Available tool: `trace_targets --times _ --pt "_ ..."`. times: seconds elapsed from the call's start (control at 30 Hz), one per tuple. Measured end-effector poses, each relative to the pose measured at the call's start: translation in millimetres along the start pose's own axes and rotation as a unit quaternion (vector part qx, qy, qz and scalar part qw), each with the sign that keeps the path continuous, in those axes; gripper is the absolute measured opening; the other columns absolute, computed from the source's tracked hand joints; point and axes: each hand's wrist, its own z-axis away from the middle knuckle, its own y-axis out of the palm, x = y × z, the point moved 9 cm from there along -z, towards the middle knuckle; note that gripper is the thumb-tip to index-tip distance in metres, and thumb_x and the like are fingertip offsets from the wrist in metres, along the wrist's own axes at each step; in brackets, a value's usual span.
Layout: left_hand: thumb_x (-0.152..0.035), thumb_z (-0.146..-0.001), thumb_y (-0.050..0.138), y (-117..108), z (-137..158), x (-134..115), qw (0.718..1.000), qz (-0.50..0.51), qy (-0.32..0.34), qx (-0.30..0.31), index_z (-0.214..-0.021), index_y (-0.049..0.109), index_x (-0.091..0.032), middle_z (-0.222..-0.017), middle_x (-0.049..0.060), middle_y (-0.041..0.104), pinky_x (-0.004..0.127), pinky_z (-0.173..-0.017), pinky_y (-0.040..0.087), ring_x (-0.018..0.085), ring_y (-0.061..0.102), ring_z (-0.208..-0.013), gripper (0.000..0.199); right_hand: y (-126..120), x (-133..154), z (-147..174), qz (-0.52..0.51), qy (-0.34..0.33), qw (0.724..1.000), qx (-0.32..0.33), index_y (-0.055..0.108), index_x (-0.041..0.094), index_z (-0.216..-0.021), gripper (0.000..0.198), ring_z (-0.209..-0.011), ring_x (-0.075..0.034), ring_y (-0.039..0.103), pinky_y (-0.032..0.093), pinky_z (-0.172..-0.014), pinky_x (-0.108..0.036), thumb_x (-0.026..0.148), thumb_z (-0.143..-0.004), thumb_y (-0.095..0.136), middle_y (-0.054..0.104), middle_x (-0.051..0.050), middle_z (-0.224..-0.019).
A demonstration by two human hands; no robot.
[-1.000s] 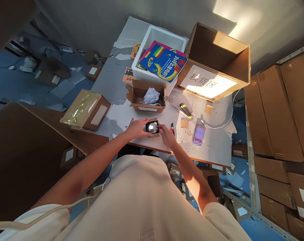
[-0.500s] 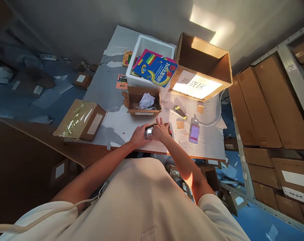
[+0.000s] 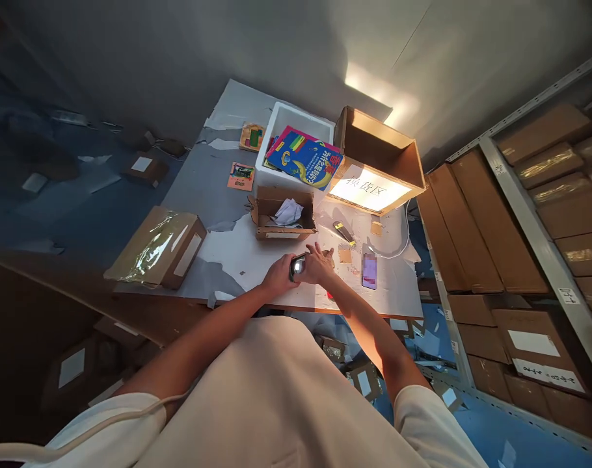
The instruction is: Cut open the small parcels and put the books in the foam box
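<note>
My left hand (image 3: 278, 275) is closed around a small dark object with a shiny, rounded silver end (image 3: 298, 265), just above the table's front edge. Its exact kind I cannot make out. Against its other side, my right hand (image 3: 318, 266) grips it, with some fingers stretched out toward the right. Under the right wrist a bit of something red (image 3: 330, 296) shows, mostly hidden. Beyond the hands stands a small open carton (image 3: 283, 233) holding crumpled white paper (image 3: 289, 212). A black-and-yellow box cutter (image 3: 343, 233) lies to the right, near a cardboard scrap (image 3: 345, 255).
A phone (image 3: 369, 270) and a white cable (image 3: 396, 252) lie at the right. Behind are a foam box (image 3: 271, 170) with books (image 3: 306, 159) and a large open carton (image 3: 384, 162). A taped carton (image 3: 154, 250) sits at left. Shelving with boxes (image 3: 491, 227) stands right.
The view has tilted up and shifted, so the table sits lower in the picture. Both hands stay on the dark object, which now shows a rounder silver end.
</note>
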Motion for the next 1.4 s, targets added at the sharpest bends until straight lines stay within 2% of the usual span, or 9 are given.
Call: trace_targets --times 0.23,0.33,0.43,0.5,0.67,0.8,0.93,1.27,1.4 --pt "-0.033 -0.061 0.076 -9.5 -6.6 -5.3 1.000 -0.005 0.020 0.007 -0.121 0.045 -0.017 -0.118 0.014 0.059 0.045 -0.094 0.045 0.032 0.057 -0.113 0.070 -98.4 -14.5 62.9 -0.064 0.018 0.993 -0.096 0.062 0.019 -0.072 0.027 -0.101 -0.029 0.063 0.046 -0.091 -0.046 0.045 -0.067 0.067 0.059 -0.009 -0.130" --pt "-0.043 -0.052 0.083 -18.6 -7.6 -8.5 1.000 -0.008 -0.008 0.010 -0.134 0.037 -0.017 -0.136 0.020 0.048 0.057 -0.105 0.032 0.039 0.045 -0.128 0.098 -158.2 -26.1 87.5 -0.088 0.020 0.987 -0.131 0.054 0.020 -0.062 0.029 -0.088 -0.024 0.064 0.048 -0.073 -0.035 0.046 -0.067 0.067 0.066 -0.008 -0.114" --pt "-0.056 -0.033 0.088 -45.6 -5.9 -35.6 0.998 0.016 0.040 -0.042 -0.147 0.017 -0.014 -0.154 0.028 0.017 0.065 -0.110 0.016 0.046 0.015 -0.142 0.141 -204.2 -36.2 99.0 -0.115 0.011 0.982 -0.150 0.051 0.020 -0.060 0.032 -0.072 -0.019 0.059 0.042 -0.062 -0.030 0.047 -0.071 0.064 0.066 -0.004 -0.083" --pt "-0.058 -0.039 0.086 -71.6 -2.8 -60.2 0.988 0.061 0.096 -0.103 -0.148 0.019 -0.015 -0.155 0.026 0.016 0.059 -0.112 0.021 0.043 0.016 -0.143 0.135 -218.8 -42.7 95.6 -0.155 0.006 0.978 -0.140 0.051 0.020 -0.061 0.033 -0.065 -0.016 0.054 0.038 -0.057 -0.029 0.049 -0.073 0.062 0.059 -0.001 -0.068" --pt "-0.044 -0.059 0.081 -113.7 2.1 -74.1 0.960 0.207 0.062 -0.177 -0.126 0.053 -0.019 -0.124 0.014 0.060 0.044 -0.098 0.046 0.030 0.056 -0.116 0.077 -218.2 -42.6 66.3 -0.349 -0.044 0.930 -0.108 0.063 0.019 -0.075 0.047 -0.077 -0.021 0.059 0.045 -0.065 -0.031 0.065 -0.079 0.054 0.064 -0.005 -0.077" --pt "-0.050 -0.057 0.081 -100.6 12.0 -74.1 0.905 0.421 0.008 -0.061 -0.122 0.058 -0.015 -0.115 0.015 0.065 0.043 -0.089 0.050 0.031 0.061 -0.107 0.077 -223.9 -18.0 58.1 -0.519 -0.197 0.821 -0.130 0.059 0.031 -0.121 0.058 -0.120 -0.025 0.050 0.049 -0.087 -0.038 0.071 -0.079 0.050 0.057 -0.006 -0.129" --pt "-0.068 -0.066 0.068 -84.0 31.0 -88.4 0.801 0.595 -0.033 0.054 -0.117 0.063 -0.013 -0.104 0.016 0.070 0.047 -0.088 0.050 0.033 0.066 -0.099 0.076 -215.1 -1.8 50.5 -0.607 -0.239 0.754 -0.078 0.061 0.035 -0.118 0.045 -0.110 -0.022 0.057 0.053 -0.082 -0.038 0.053 -0.077 0.066 0.056 -0.002 -0.131" --pt "-0.057 -0.076 0.066 -90.3 55.7 -65.3 0.781 0.614 -0.104 -0.048 -0.136 0.045 -0.028 -0.130 0.010 0.060 0.043 -0.097 0.048 0.026 0.061 -0.113 0.070 -206.4 1.9 44.6 -0.540 -0.153 0.780 -0.275 0.065 0.026 -0.107 0.046 -0.106 -0.024 0.055 0.052 -0.082 -0.040 0.057 -0.073 0.067 0.062 -0.005 -0.117" --pt "-0.059 -0.074 0.068 -90.4 61.2 -66.9 0.775 0.621 -0.110 -0.025 -0.130 0.047 -0.026 -0.123 0.011 0.064 0.046 -0.099 0.047 0.026 0.066 -0.105 0.068 -199.2 12.0 52.9 -0.554 -0.181 0.779 -0.232 0.058 0.029 -0.115 0.060 -0.113 -0.025 0.053 0.050 -0.088 -0.039 0.065 -0.068 0.068 0.057 -0.005 -0.125"
